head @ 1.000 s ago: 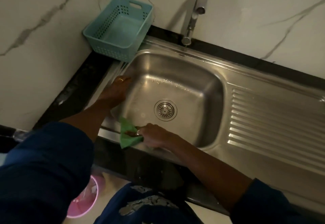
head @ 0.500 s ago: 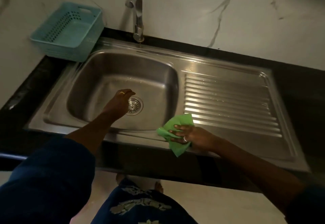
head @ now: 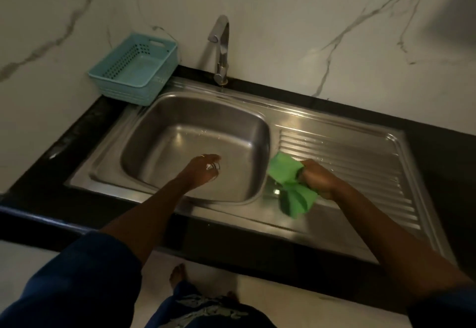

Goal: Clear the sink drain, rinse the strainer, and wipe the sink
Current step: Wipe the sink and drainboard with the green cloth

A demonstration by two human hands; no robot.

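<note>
The left arm reached in from the lower left, its upper part in a dark blue sleeve [head: 77, 289], the forearm bare and crossing the front rim of the stainless-steel sink basin [head: 180, 126]. The left hand [head: 203, 170] hung over the basin's floor near its middle, slightly blurred, fingers loosely spread and holding nothing. The right forearm, also bare, came in from the lower right. The right hand [head: 315, 179] lay just right of the basin, fingers curled tight around a bunched green cloth [head: 284, 173].

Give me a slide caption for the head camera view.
Right hand grips a green cloth on the drainboard; left hand hangs inside the sink.
</note>
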